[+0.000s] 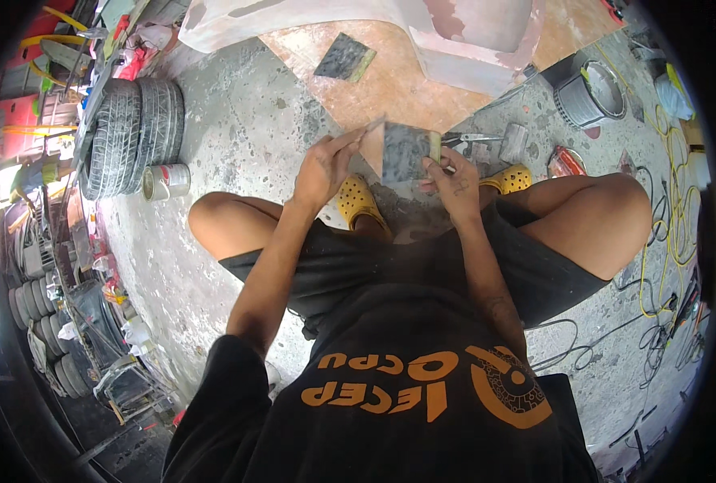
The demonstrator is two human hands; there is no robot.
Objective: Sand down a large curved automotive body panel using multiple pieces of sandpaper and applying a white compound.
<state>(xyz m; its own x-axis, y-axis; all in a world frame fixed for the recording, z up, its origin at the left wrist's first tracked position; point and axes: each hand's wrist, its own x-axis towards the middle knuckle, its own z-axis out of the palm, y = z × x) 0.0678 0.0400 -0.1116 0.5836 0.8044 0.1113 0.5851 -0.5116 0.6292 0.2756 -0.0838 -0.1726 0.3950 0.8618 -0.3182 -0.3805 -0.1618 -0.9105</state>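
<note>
Smeared dk-grey sq. plate (405,153), yellowish edge (435,146), R hand (453,183) pinching it, L hand (321,171) gripping thin blade (371,129)

Bright light washes the floor (237,105) around me; glare whitens my far left, and fisheye bending fades into black corners.

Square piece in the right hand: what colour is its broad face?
The square piece has a mottled dark grey face, seen in the head view.
</note>
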